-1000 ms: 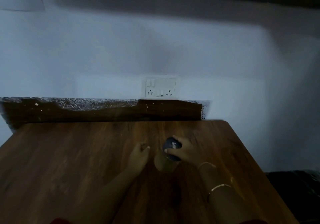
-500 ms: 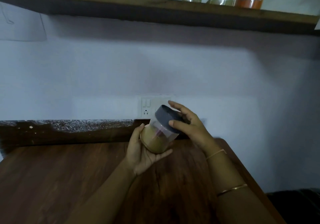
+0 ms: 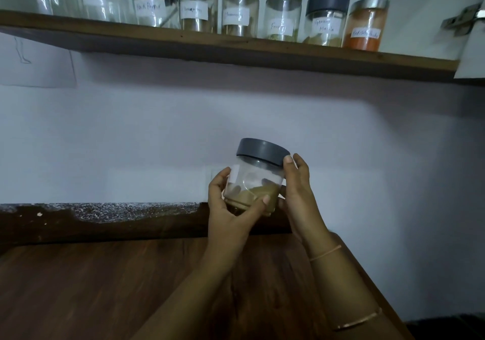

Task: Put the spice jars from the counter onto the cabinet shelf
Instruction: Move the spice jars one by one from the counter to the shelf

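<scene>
A clear glass spice jar [image 3: 256, 179] with a dark grey lid and brown powder at its bottom is held in the air in front of the wall, tilted slightly. My left hand [image 3: 231, 208] cups its base from below and the left. My right hand [image 3: 298, 187] grips its right side, the thumb touching the lid's edge. Above, the wooden cabinet shelf [image 3: 236, 48] runs across the view and carries a row of several labelled jars [image 3: 240, 9], the rightmost one holding orange-red powder [image 3: 364, 24].
The brown wooden counter [image 3: 91, 287] lies below my arms, its right edge near the wall. A dark backsplash strip [image 3: 105, 221] runs behind it. A white cabinet door with a metal hinge [image 3: 462, 22] hangs at the shelf's right end.
Both hands lifted the jar off the counter and raised it toward the shelf. The view tilted upward, bringing the shelf and its jars into sight.
</scene>
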`<act>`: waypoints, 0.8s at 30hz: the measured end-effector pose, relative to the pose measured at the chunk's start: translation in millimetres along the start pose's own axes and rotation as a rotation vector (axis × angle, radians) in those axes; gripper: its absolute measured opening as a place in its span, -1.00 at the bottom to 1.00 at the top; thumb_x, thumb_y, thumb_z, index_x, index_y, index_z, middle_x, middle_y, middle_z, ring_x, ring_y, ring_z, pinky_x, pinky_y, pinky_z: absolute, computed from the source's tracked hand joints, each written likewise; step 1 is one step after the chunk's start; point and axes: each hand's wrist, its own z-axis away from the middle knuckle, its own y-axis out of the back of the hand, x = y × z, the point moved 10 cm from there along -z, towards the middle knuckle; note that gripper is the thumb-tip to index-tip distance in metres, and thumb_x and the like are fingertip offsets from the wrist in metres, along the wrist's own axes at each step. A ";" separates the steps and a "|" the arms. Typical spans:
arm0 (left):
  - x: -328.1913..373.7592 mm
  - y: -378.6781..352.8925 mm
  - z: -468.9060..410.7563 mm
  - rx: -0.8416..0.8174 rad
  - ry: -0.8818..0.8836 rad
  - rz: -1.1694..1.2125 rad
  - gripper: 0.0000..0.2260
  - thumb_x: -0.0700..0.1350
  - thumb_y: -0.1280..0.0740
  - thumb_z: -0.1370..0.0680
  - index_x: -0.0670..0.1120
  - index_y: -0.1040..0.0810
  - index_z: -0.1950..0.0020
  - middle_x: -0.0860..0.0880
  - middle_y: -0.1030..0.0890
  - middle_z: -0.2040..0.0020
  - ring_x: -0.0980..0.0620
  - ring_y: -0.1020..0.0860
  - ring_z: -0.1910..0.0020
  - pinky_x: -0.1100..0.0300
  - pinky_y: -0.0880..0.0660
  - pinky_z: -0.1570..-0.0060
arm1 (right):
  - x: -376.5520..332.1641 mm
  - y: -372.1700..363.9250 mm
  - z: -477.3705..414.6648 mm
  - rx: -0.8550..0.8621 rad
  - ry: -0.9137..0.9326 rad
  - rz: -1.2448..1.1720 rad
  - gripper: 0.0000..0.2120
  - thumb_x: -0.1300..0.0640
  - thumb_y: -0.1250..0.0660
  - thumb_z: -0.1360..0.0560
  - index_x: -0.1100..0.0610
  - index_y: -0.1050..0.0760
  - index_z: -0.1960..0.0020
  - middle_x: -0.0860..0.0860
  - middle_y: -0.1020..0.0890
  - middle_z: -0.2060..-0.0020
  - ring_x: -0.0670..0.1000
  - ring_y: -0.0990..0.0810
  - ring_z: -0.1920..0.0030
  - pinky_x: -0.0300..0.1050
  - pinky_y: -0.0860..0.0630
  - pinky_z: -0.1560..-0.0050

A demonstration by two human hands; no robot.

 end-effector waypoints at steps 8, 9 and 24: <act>38.9 -8.7 15.9 0.146 -0.354 -0.419 -0.25 -0.20 -0.57 -0.29 0.15 -0.23 -0.32 0.03 -0.22 -0.28 0.34 -0.28 -0.29 0.47 -0.40 -0.15 | -23.6 -26.2 14.3 -0.115 0.041 -0.066 -0.45 -0.26 -0.41 -0.31 -0.14 -0.41 -0.25 -0.16 -0.65 -0.01 -0.12 -0.65 -0.04 -0.18 -0.61 0.03; 40.6 -11.1 17.1 0.142 -0.372 -0.448 -0.24 -0.19 -0.57 -0.29 0.08 -0.24 -0.35 0.03 -0.21 -0.28 0.26 -0.28 -0.32 0.39 -0.41 -0.20 | -24.9 -27.2 15.1 -0.118 0.038 -0.091 -0.40 -0.24 -0.45 -0.30 -0.11 -0.40 -0.27 -0.10 -0.65 -0.05 -0.08 -0.65 -0.06 -0.13 -0.62 0.00; 54.7 -22.6 -0.1 -0.096 -0.142 -0.163 -0.31 0.18 -0.39 -0.21 0.26 -0.21 -0.30 0.15 -0.22 -0.42 0.15 -0.23 -0.44 0.08 -0.40 -0.33 | -39.6 -25.2 15.5 -0.221 -0.078 -0.414 -0.42 -0.22 -0.23 -0.40 0.13 -0.50 -0.27 0.18 -0.64 -0.12 0.16 -0.64 -0.10 0.03 -0.62 0.03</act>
